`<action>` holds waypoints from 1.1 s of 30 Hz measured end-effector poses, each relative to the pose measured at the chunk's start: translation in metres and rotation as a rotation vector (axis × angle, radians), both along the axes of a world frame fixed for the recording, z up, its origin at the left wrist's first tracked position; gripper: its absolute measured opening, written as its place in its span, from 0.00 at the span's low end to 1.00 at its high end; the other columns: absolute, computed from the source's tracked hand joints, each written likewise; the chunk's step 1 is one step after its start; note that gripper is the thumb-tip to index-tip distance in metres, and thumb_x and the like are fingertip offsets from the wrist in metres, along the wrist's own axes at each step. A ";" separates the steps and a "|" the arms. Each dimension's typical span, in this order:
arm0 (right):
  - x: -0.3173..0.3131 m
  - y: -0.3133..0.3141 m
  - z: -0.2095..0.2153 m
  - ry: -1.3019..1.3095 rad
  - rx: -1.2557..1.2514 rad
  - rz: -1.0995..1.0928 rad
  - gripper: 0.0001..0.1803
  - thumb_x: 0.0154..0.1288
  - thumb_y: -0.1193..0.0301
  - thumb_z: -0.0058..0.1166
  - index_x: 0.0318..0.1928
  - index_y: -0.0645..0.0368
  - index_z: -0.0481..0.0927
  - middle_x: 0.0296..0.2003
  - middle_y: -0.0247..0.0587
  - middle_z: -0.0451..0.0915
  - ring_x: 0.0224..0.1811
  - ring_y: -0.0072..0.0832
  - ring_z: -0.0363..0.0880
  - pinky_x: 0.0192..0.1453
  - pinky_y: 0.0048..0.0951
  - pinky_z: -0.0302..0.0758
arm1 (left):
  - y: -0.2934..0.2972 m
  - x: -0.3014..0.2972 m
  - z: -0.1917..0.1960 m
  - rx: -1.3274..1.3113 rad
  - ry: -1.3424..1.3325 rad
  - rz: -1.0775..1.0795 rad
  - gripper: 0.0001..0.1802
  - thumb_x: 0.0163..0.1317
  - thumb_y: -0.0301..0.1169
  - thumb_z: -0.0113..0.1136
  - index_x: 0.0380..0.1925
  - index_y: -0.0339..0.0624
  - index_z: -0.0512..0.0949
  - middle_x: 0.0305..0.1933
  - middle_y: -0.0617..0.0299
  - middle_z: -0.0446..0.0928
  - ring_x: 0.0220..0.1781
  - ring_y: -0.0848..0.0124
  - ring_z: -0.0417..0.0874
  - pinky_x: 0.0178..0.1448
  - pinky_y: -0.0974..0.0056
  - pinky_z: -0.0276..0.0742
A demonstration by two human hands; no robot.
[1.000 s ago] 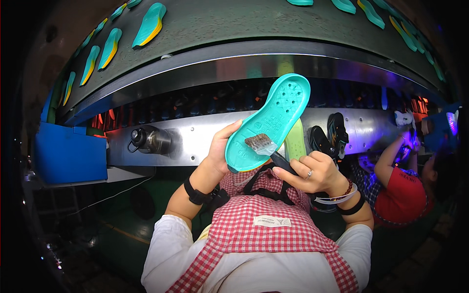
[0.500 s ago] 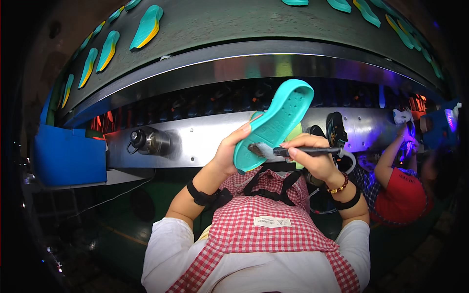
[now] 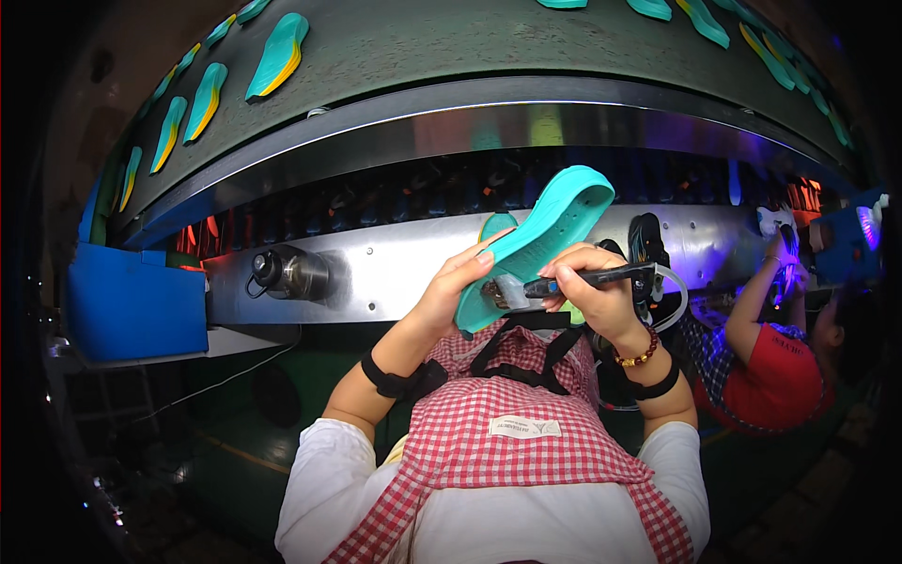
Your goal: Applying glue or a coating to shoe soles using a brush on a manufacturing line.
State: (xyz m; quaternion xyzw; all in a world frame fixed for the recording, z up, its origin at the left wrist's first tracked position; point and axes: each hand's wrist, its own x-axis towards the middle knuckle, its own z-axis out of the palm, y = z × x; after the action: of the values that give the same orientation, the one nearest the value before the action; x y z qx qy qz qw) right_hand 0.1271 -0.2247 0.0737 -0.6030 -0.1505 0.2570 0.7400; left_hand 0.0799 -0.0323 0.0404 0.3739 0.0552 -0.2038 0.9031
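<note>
Far left, a blue bin (image 3: 136,301) sits on a shelf beside the steel machine front (image 3: 395,258), with a dark bottle (image 3: 287,273) lying against the metal. Above, a curved grey belt (image 3: 451,47) carries teal-and-yellow soles (image 3: 277,54), spaced apart. Centre: left hand (image 3: 451,291) wraps the lower edge of a teal sole (image 3: 545,240), fingers along its rim, thumb side hidden behind it; the sole is held up and tilted, heel end low, toe end high toward the right, its pitted face toward the camera. Right hand (image 3: 587,291) is closed around a dark-handled brush (image 3: 587,278); the bristle end touches the sole's lower part, just beside the left fingers. Judgement: the sole looks light, foam-like, somewhat flexible; likely bends if gripped at one tip, so a hold along the edge near the middle suits it. Surface looks matte, not slippery. Below, a red checked apron (image 3: 507,451). Far right, another person in a red shirt (image 3: 785,371) reaches toward the machine, well apart.
</note>
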 end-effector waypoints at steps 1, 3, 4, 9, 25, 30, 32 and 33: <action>0.000 0.001 0.000 -0.029 0.009 -0.018 0.06 0.59 0.78 0.48 0.30 0.69 0.77 0.29 0.42 0.77 0.23 0.23 0.78 0.28 0.19 0.78 | 0.000 0.000 0.002 -0.014 0.014 -0.011 0.30 0.62 0.39 0.44 0.61 0.33 0.55 0.59 0.51 0.63 0.60 0.65 0.65 0.62 0.62 0.60; 0.000 0.002 0.000 -0.059 0.018 -0.034 0.06 0.58 0.78 0.48 0.29 0.68 0.77 0.28 0.42 0.77 0.21 0.22 0.78 0.27 0.18 0.78 | -0.001 0.000 0.005 -0.028 0.027 -0.020 0.31 0.62 0.39 0.44 0.61 0.33 0.55 0.59 0.51 0.63 0.59 0.65 0.66 0.62 0.62 0.61; 0.001 0.002 0.000 -0.137 0.002 -0.035 0.07 0.59 0.77 0.48 0.27 0.68 0.76 0.28 0.45 0.76 0.20 0.24 0.77 0.24 0.19 0.77 | -0.003 -0.001 0.006 -0.033 0.034 -0.018 0.30 0.62 0.40 0.44 0.61 0.34 0.55 0.59 0.51 0.64 0.59 0.65 0.66 0.61 0.62 0.61; 0.003 0.004 -0.005 -0.321 -0.030 -0.042 0.09 0.58 0.76 0.48 0.24 0.68 0.75 0.26 0.48 0.76 0.17 0.25 0.76 0.20 0.20 0.75 | -0.003 -0.001 0.001 -0.095 0.087 -0.008 0.30 0.62 0.40 0.44 0.60 0.34 0.56 0.58 0.52 0.65 0.57 0.66 0.68 0.59 0.63 0.64; 0.004 0.015 -0.012 -0.407 -0.089 -0.174 0.05 0.53 0.79 0.52 0.21 0.66 0.76 0.19 0.41 0.77 0.19 0.22 0.73 0.23 0.21 0.70 | 0.001 -0.002 -0.001 0.020 0.049 0.029 0.29 0.61 0.37 0.46 0.59 0.32 0.57 0.57 0.51 0.66 0.56 0.66 0.69 0.58 0.63 0.66; 0.019 0.006 -0.016 -0.325 -0.098 -0.278 0.06 0.54 0.81 0.51 0.21 0.67 0.74 0.19 0.40 0.75 0.19 0.22 0.74 0.21 0.19 0.70 | 0.005 -0.004 -0.003 0.108 0.038 0.050 0.32 0.59 0.39 0.45 0.60 0.30 0.55 0.58 0.48 0.64 0.57 0.63 0.68 0.60 0.62 0.65; 0.023 0.011 -0.011 -0.402 -0.103 -0.273 0.06 0.54 0.81 0.51 0.21 0.66 0.74 0.19 0.40 0.75 0.19 0.22 0.74 0.21 0.20 0.70 | 0.005 0.000 -0.004 0.098 0.010 0.078 0.32 0.59 0.39 0.44 0.60 0.32 0.55 0.58 0.48 0.63 0.58 0.62 0.68 0.60 0.61 0.65; 0.026 0.014 -0.009 -0.480 -0.106 -0.268 0.05 0.53 0.81 0.52 0.22 0.66 0.74 0.18 0.39 0.75 0.19 0.22 0.73 0.22 0.20 0.70 | 0.006 0.001 -0.003 0.100 0.010 0.079 0.32 0.59 0.39 0.44 0.60 0.32 0.55 0.58 0.48 0.63 0.58 0.62 0.68 0.60 0.61 0.65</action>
State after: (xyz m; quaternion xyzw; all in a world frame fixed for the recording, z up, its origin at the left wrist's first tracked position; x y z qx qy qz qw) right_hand 0.1528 -0.2111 0.0652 -0.6992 -0.2266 0.0140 0.6779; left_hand 0.0807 -0.0267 0.0372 0.4152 0.0845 -0.1667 0.8903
